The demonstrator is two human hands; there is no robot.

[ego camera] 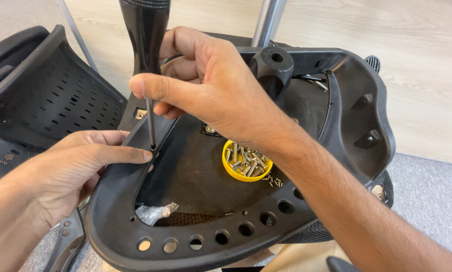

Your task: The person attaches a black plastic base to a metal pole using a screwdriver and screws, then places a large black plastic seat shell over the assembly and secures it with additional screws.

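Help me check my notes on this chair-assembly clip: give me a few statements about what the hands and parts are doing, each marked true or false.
1. The right hand grips a black-handled screwdriver. True.
2. The screwdriver tip rests on the black plastic seat frame. True.
3. The left hand holds the yellow cap. False: its fingertips press on the frame beside the tip.
4. The yellow cap is empty. False: it holds metal screws.
5. A crumpled clear plastic bag lies on the mesh. True.

Bright, even indoor light, sharp at centre.
Soft shadows sit under the hands; faint sheen at twelve o'clock on the screwdriver handle point(145, 30); edges bow slightly.
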